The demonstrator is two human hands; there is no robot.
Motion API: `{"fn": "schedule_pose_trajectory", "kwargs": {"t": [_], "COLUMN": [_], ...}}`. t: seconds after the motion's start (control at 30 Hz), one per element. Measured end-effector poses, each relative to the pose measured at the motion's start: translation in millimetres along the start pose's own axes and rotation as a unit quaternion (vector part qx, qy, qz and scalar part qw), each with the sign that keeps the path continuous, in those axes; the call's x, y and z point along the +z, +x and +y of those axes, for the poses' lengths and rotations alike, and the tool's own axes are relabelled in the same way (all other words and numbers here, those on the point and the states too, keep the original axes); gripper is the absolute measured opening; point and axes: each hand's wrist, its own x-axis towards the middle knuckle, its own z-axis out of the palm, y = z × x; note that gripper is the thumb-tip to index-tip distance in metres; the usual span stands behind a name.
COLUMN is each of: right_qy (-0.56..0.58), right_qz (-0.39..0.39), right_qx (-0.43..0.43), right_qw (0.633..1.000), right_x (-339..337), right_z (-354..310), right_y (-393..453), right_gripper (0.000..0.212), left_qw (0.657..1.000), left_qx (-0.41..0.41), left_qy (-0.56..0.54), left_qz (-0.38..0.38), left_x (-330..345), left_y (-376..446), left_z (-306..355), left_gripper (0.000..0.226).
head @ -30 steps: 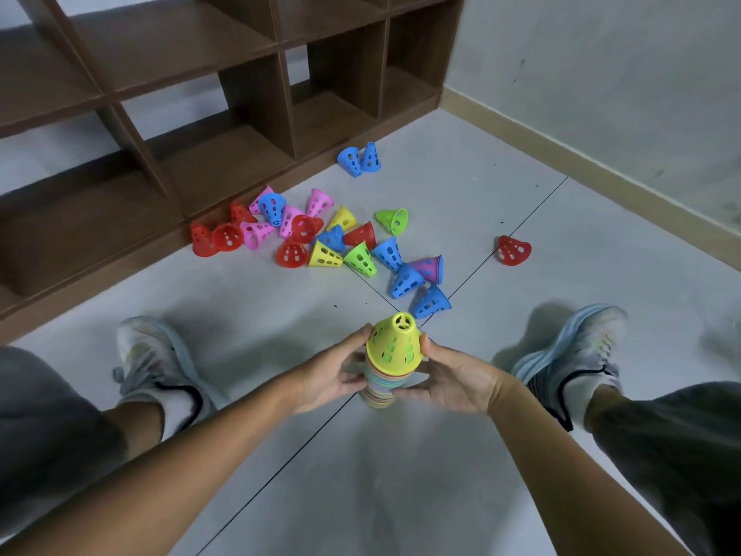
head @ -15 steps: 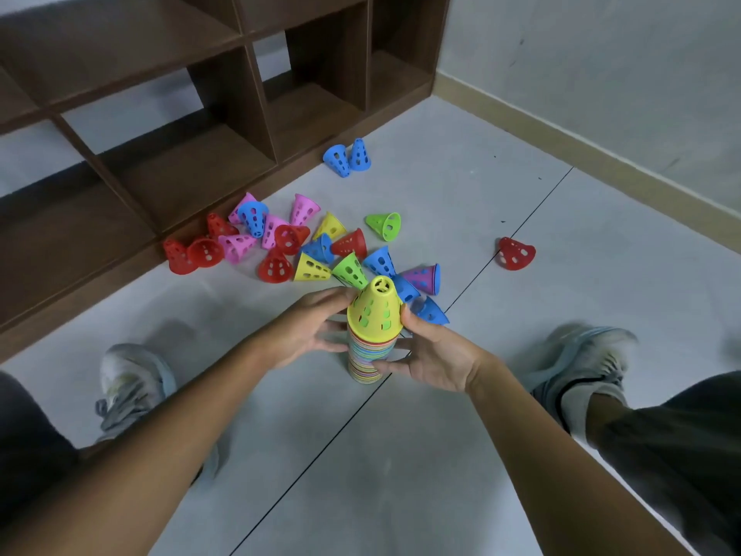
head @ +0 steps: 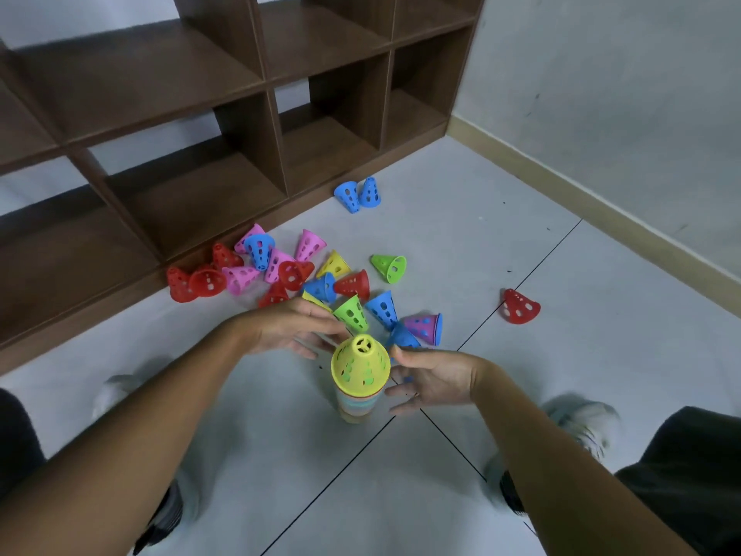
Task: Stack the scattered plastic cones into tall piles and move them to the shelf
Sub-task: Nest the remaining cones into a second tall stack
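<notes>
Two bare forearms reach forward from the bottom corners and meet around a stack of cones (head: 359, 389) standing upright on the gray floor (head: 461, 242), where dark tile seams cross. The right hand (head: 435, 381) sits just beside the stack's right side, palm turned toward it, fingers loosely spread and slightly bent; whether the fingertips touch the plastic cannot be told, since the hand is blurred. The left hand (head: 288, 329) hovers at the upper left of the stack, fingers extended and parted, gripping nothing. A yellow cone (head: 360, 367) with holes caps the stack, and pale striped rims show beneath it. Blurred light shoes flank the arms on both sides. Beyond the hands lie the loose cones (head: 276, 266), red, pink, blue, yellow and green, tipped on their sides. A lone red cone (head: 519, 307) lies well apart on the right. Farthest, the brown shelf (head: 248, 126) stands against the wall.
</notes>
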Motion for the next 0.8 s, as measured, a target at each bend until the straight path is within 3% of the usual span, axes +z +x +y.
{"fn": "schedule_pose_trajectory", "kwargs": {"t": [0.1, 0.2, 0.27, 0.3, 0.37, 0.47, 0.67, 0.8], "right_qy": [0.033, 0.018, 0.024, 0.020, -0.022, -0.059, -0.040, -0.034], "right_qz": [0.098, 0.245, 0.370, 0.417, 0.482, 0.505, 0.460, 0.435], "right_qx": [-0.014, -0.083, -0.122, -0.130, -0.122, -0.107, -0.093, -0.080], "right_qw": [0.995, 0.966, 0.921, 0.899, 0.867, 0.854, 0.882, 0.896], "right_x": [-21, -40, -55, -63, -76, -85, -88, -85], "right_z": [-11, -23, -23, -22, -17, -13, -8, -8], "right_y": [10, 26, 38, 43, 54, 62, 68, 64], "right_gripper": [0.094, 0.056, 0.027, 0.021, 0.019, 0.018, 0.026, 0.017], "left_qw": [0.999, 0.989, 0.973, 0.964, 0.949, 0.939, 0.946, 0.934], "left_qx": [-0.005, -0.003, 0.027, 0.042, 0.064, 0.064, 0.008, -0.015], "left_qy": [0.014, 0.027, 0.049, 0.055, 0.071, 0.118, 0.060, 0.097], "left_qz": [0.043, 0.146, 0.223, 0.255, 0.300, 0.316, 0.319, 0.344], "left_x": [-13, -25, -28, -31, -35, -39, -40, -46], "left_y": [10, 26, 40, 47, 60, 81, 104, 105], "left_z": [-3, -16, -29, -36, -51, -66, -81, -88], "left_gripper": [0.039, 0.026, 0.012, 0.012, 0.032, 0.043, 0.034, 0.042]}}
